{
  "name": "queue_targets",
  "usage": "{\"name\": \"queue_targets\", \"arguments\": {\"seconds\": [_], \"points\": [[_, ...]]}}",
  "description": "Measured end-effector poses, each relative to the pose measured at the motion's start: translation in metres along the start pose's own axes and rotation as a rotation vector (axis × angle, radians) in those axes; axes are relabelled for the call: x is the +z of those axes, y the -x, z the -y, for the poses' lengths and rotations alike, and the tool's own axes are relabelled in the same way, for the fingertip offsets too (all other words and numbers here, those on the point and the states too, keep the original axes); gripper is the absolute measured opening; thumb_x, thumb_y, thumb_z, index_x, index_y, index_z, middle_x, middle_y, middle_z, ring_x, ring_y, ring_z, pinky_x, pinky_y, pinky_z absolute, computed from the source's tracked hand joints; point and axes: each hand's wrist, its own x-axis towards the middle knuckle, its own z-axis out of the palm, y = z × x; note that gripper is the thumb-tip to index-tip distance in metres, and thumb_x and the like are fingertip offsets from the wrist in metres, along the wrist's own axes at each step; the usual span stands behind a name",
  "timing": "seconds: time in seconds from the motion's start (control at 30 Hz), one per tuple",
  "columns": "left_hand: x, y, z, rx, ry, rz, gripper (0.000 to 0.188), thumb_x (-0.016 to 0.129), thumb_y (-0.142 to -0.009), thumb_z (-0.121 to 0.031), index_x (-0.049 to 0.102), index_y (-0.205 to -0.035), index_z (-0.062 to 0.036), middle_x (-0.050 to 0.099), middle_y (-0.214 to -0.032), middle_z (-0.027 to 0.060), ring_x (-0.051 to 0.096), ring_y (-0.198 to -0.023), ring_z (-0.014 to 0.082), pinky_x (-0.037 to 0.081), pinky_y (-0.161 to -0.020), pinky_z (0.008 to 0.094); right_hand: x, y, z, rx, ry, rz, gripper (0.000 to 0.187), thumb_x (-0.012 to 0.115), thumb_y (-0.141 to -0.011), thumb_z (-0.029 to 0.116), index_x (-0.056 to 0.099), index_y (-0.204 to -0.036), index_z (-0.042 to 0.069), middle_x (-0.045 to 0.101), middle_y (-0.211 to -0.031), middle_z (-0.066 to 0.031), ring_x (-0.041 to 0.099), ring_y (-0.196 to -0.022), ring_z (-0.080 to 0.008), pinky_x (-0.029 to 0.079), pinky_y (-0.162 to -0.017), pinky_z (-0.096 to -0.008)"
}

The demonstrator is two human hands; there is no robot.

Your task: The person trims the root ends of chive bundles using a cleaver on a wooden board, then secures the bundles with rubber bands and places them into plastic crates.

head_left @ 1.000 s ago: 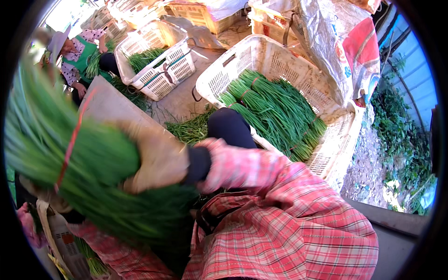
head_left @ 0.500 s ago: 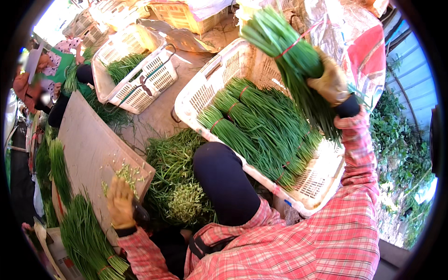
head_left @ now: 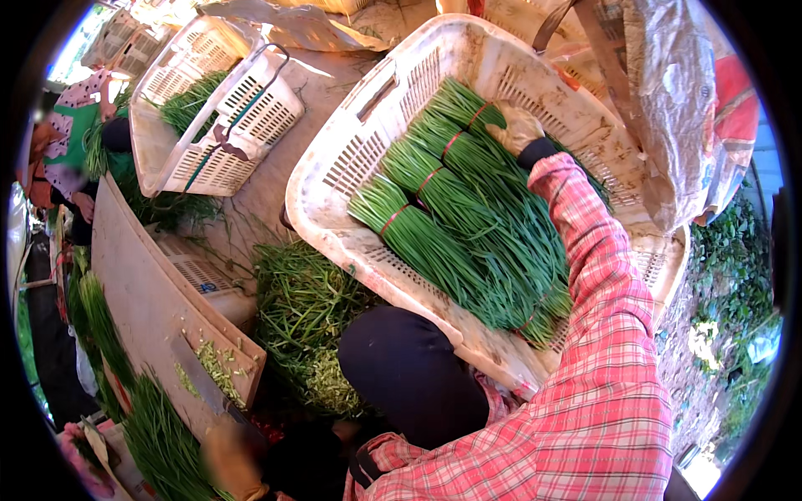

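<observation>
My right hand, in a tan glove, is closed on the far bundle of garlic chives, which lies in a large white plastic crate. Beside it in the crate are several more bundles of chives tied with red bands. At lower left my left hand, also gloved, is smeared by motion, and its fingers cannot be read. Just beyond it a knife lies across a wooden board, next to chopped pale stem bits.
Loose trimmings are heaped between the board and my knee. Long chives lie left of the board. A second white crate with greens stands at far left, beside another person. A grey plastic sack hangs over the crate's right side.
My right hand has swung down and left, bringing the raised chive bundle into the crate. My left hand has drawn back toward me from the board. The view has shifted.
</observation>
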Motion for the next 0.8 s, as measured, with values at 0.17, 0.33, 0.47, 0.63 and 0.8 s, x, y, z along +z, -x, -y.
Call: {"name": "queue_targets", "arguments": {"seconds": [0.17,0.33,0.47,0.63,0.8], "points": [[-0.006,-0.005,-0.007,0.052,-0.235,-0.210,0.050,0.046,-0.093,-0.030,0.044,-0.135,-0.0015,0.050,-0.134,0.0156,0.049,-0.122,0.0309,0.039,-0.102,0.0403,0.035,-0.035,-0.008,0.087,-0.017,0.242,0.074,0.062,-0.082,0.043,0.033,-0.141,0.008,0.042,-0.136,-0.0240,0.040,-0.127,-0.0367,0.033,-0.105,-0.0405],[-0.048,-0.019,-0.009,0.049,-0.208,-0.496,0.047,0.047,-0.092,-0.033,0.052,-0.129,-0.0031,0.056,-0.128,0.0117,0.047,-0.124,0.0285,0.037,-0.102,0.0421,0.077,-0.030,-0.040,0.048,0.075,0.269,0.069,0.055,-0.088,0.039,0.027,-0.145,0.013,0.037,-0.141,-0.0237,0.037,-0.131,-0.0360,0.030,-0.108,-0.0389],[-0.202,-0.028,-0.008,0.296,-0.718,-0.317,0.043,0.041,-0.095,-0.031,0.052,-0.127,-0.0030,0.057,-0.124,0.0143,0.055,-0.114,0.0302,0.044,-0.094,0.0402,0.087,-0.029,-0.043,0.019,0.132,0.211,0.066,0.056,-0.086,0.035,0.031,-0.144,0.017,0.036,-0.142,-0.0203,0.034,-0.132,-0.0348,0.030,-0.108,-0.0428],[-0.150,-0.034,0.023,0.027,-0.181,-0.477,0.041,0.041,-0.094,-0.031,0.054,-0.122,-0.0046,0.057,-0.121,0.0162,0.055,-0.106,0.0295,0.045,-0.088,0.0408,0.060,0.094,0.038,0.120,0.268,-0.012,0.063,0.058,-0.084,0.035,0.036,-0.140,0.016,0.042,-0.137,-0.0183,0.040,-0.126,-0.0340,0.034,-0.101,-0.0497],[-0.209,-0.026,0.064,-0.073,0.030,-0.430,0.039,0.040,-0.093,-0.031,0.056,-0.117,-0.0061,0.057,-0.118,0.0181,0.055,-0.099,0.0288,0.045,-0.081,0.0414,0.070,0.255,0.037,0.216,0.066,0.127,0.057,0.053,-0.087,0.021,0.033,-0.140,0.008,0.042,-0.135,-0.0252,0.042,-0.123,-0.0398,0.037,-0.101,-0.0463]]}}
